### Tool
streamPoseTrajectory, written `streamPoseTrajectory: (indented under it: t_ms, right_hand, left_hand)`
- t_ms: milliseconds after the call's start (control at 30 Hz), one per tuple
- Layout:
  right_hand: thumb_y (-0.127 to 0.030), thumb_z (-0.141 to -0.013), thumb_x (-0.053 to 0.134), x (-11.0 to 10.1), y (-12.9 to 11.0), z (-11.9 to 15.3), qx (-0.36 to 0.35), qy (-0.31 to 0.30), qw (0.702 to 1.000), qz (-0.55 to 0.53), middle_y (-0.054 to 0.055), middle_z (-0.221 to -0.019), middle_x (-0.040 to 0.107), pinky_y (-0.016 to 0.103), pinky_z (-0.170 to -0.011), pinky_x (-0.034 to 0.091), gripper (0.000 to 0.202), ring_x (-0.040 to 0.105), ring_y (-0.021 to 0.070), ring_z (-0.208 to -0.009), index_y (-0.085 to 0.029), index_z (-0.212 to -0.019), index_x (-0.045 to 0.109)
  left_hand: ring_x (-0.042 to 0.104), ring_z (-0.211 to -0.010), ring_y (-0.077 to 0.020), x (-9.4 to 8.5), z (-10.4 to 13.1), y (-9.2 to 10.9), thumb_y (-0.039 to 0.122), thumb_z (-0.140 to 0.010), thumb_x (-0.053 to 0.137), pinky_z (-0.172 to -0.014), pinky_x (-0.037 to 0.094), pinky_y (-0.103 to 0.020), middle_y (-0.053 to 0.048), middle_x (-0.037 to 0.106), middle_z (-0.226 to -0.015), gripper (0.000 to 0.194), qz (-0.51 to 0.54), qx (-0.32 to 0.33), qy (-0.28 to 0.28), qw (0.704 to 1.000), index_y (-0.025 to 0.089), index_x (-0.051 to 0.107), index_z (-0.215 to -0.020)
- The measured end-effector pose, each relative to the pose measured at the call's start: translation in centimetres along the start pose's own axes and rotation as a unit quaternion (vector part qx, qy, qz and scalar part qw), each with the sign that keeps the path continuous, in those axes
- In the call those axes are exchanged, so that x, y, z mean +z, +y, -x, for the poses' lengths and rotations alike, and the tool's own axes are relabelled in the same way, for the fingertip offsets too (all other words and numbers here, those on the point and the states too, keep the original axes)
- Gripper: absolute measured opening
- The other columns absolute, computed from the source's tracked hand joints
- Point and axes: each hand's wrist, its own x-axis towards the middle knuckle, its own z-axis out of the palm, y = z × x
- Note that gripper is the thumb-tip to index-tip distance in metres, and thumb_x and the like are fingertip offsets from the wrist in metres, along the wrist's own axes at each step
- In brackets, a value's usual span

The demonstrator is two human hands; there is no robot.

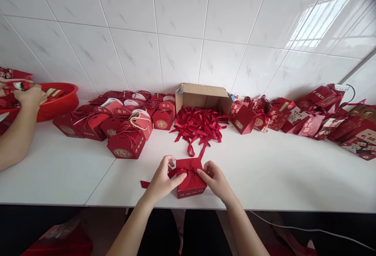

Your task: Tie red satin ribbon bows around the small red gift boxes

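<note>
A small red gift box [192, 190] with pale lettering on its front stands near the table's front edge. Its top flaps are folded in, and a red ribbon [183, 171] runs across them, with one tail lying on the table to the left. My left hand [164, 179] is at the box's left side, its thumb pressed onto the ribbon on top and its fingers curled behind. From the right, my right hand [216, 179] pinches the ribbon near the middle of the lid, thumb over the flap. The fingertips are partly hidden.
Behind the box, loose red ribbons [199, 126] spill from a cardboard carton [205, 88]. Finished-looking red boxes [125, 146] crowd the left; more red boxes and bags [296, 118] line the right. At far left another person's hand [31, 95] works over a red basin [69, 103].
</note>
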Motion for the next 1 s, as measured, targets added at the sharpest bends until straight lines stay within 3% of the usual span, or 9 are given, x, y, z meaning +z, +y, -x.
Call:
streamPoseTrajectory:
  t_ms: [133,267,367,500,633,800,1000]
  right_hand:
    - [-0.057,-0.084,0.052,-0.8,-0.2,0.2,0.060,-0.071,0.995,0.037,-0.006,-0.058,0.032,0.023,-0.050,0.022,0.046,0.027,0.0085,-0.054,-0.019,-0.062,0.037]
    - [-0.055,-0.080,0.059,-2.5,-0.9,0.0,0.042,-0.077,0.994,0.066,-0.007,-0.055,0.024,0.024,-0.050,0.017,0.050,0.020,0.0081,-0.054,-0.019,-0.056,0.034]
    - [-0.054,-0.078,0.062,-3.4,-1.3,-0.1,0.044,-0.092,0.993,0.056,-0.007,-0.052,0.025,0.024,-0.049,0.016,0.049,0.020,0.0076,-0.052,-0.018,-0.055,0.038]
    - [-0.053,-0.080,0.061,-4.0,-1.8,0.1,0.049,-0.138,0.988,-0.048,-0.004,-0.053,0.042,0.024,-0.051,0.025,0.042,0.033,0.0085,-0.052,-0.017,-0.061,0.052]
    - [-0.047,-0.080,0.064,-3.9,-2.3,0.2,0.026,-0.144,0.972,-0.185,-0.002,-0.060,0.046,0.025,-0.059,0.035,0.036,0.040,0.0101,-0.058,-0.016,-0.062,0.057]
    - [-0.038,-0.079,0.069,-3.1,-2.9,0.0,0.012,-0.142,0.961,-0.237,0.000,-0.066,0.056,0.025,-0.065,0.041,0.022,0.050,0.0109,-0.062,-0.016,-0.076,0.068]
    - [-0.038,-0.076,0.072,-0.8,-3.6,-0.2,-0.028,-0.088,0.974,-0.207,0.001,-0.072,0.063,0.025,-0.063,0.044,0.021,0.056,0.0117,-0.064,-0.018,-0.081,0.066]
  left_hand:
    - [0.047,-0.065,-0.0139,-0.8,0.2,0.3,0.053,-0.075,0.058,-0.061,0.039,-0.025,0.004,0.047,-0.070,0.035,-0.030,-0.041,-0.070,0.996,0.021,0.044,-0.072]
    - [0.032,-0.059,-0.0105,-1.1,0.3,0.3,0.053,-0.072,0.061,-0.056,0.029,-0.023,0.006,0.030,-0.061,0.047,-0.077,-0.022,-0.011,0.997,0.021,0.029,-0.062]
    - [0.029,-0.059,-0.0105,-1.4,0.2,0.2,0.054,-0.070,0.064,-0.056,0.028,-0.023,0.006,0.028,-0.061,0.049,-0.100,-0.015,0.001,0.995,0.021,0.028,-0.062]
    - [0.038,-0.063,-0.0117,-2.2,0.3,0.4,0.050,-0.073,0.063,-0.060,0.035,-0.023,0.005,0.036,-0.066,0.041,-0.084,0.006,-0.017,0.996,0.021,0.034,-0.067]
    - [0.055,-0.081,-0.0161,-2.6,0.6,0.5,0.042,-0.075,0.064,-0.076,0.046,-0.027,0.002,0.052,-0.085,0.028,-0.035,0.027,-0.063,0.997,0.022,0.045,-0.083]
    - [0.052,-0.115,-0.0235,-2.0,0.9,1.7,0.037,-0.080,0.061,-0.098,0.042,-0.037,-0.007,0.055,-0.116,0.030,-0.027,0.083,0.001,0.996,0.025,0.053,-0.106]
    - [0.061,-0.102,-0.0200,0.0,0.6,4.7,0.035,-0.083,0.060,-0.091,0.049,-0.032,-0.006,0.064,-0.108,0.025,0.060,0.140,-0.035,0.988,0.023,0.060,-0.105]
